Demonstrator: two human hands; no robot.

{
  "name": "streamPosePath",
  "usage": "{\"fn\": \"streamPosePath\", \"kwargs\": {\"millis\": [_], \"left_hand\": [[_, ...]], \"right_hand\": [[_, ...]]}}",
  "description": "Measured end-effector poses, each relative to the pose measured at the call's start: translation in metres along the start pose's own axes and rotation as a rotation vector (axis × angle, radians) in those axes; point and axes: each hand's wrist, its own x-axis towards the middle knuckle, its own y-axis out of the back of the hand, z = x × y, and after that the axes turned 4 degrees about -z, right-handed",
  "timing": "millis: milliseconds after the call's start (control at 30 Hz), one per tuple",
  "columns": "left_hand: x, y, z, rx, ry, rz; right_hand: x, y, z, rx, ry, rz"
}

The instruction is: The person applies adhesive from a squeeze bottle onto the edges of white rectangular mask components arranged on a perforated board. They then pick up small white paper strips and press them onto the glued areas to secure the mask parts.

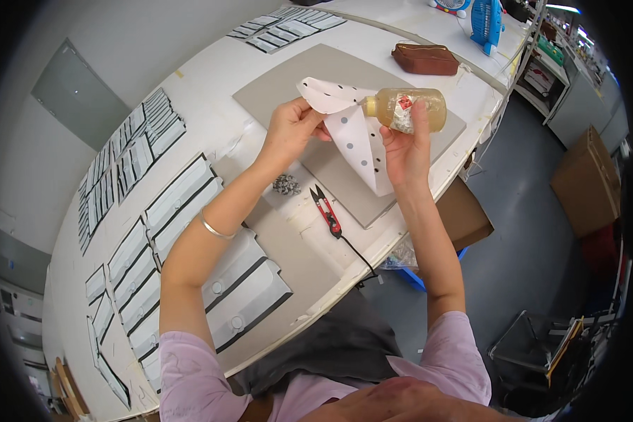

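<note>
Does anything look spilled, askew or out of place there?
No spill shows around the tipped bottle. The red snips lie blades apart, their black cord trailing over the edge of the table, where it might catch.

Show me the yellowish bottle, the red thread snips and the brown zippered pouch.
Yellowish bottle [403, 112], head view: its label.
Red thread snips [332, 221], head view: the handles.
Brown zippered pouch [425, 61], head view: its front side.

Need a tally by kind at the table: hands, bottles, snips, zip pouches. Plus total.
Hands: 2 (left hand, right hand)
Bottles: 1 (yellowish bottle, in the right hand)
Snips: 1 (red-handled snips)
Zip pouches: 1 (brown pouch)
Total: 5
</note>
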Motion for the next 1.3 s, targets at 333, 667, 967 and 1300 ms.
{"fn": "streamPosePath", "kwargs": {"millis": [333, 667, 967, 1300], "left_hand": [[0.010, -0.005, -0.006, -0.241, 0.028, 0.178], [0.005, -0.004, 0.003, -0.050, -0.210, 0.209], [-0.001, -0.006, 0.020, -0.386, -0.129, 0.090], [0.077, 0.113, -0.008, -0.357, -0.369, 0.637]], "right_hand": [[-0.019, -0.011, 0.011, -0.332, 0.284, -0.102], [-0.022, -0.022, -0.005, -0.353, 0.466, -0.206], [-0.004, -0.015, -0.004, 0.215, -0.125, 0.005], [0.003, -0.004, -0.022, 0.474, -0.177, -0.039]]}}
